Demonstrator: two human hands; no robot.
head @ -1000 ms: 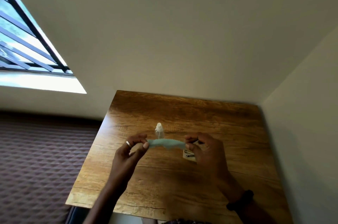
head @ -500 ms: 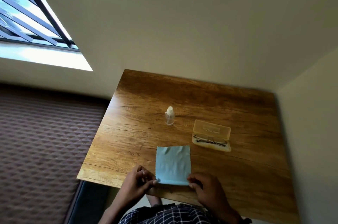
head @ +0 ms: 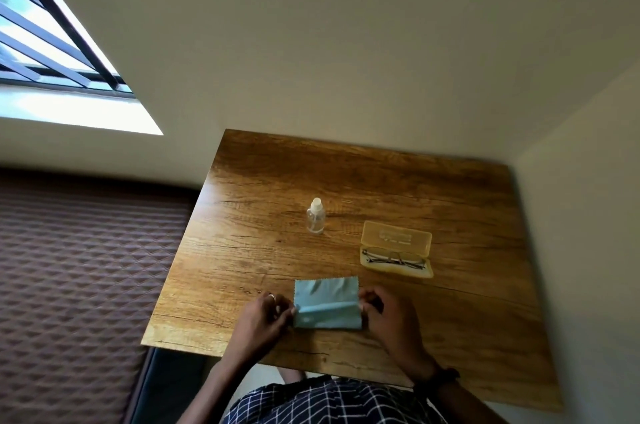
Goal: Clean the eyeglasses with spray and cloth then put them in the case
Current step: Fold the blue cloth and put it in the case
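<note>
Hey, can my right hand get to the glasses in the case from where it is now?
Probably yes. The case lies open with the eyeglasses showing, just beyond the right hand, and only bare table lies between them. The hand is pinching the cloth, so it must let go first.

Head cam, wide-angle, high, facing down-fwd over table (head: 381,188).

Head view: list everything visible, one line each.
table: 1, brown wood, in the wall corner
spray bottle: 1, clear, white cap, upright mid-table
case: 1, translucent yellow, open, right of bottle
eyeglasses: 1, dark frame, inside the case
cloth: 1, light blue, near table edge, partly folded
window: 1, dark bars, upper left
quilted surface: 1, brown, left of table
left hand: 1, pinches cloth's left side
right hand: 1, pinches cloth's right side
</note>
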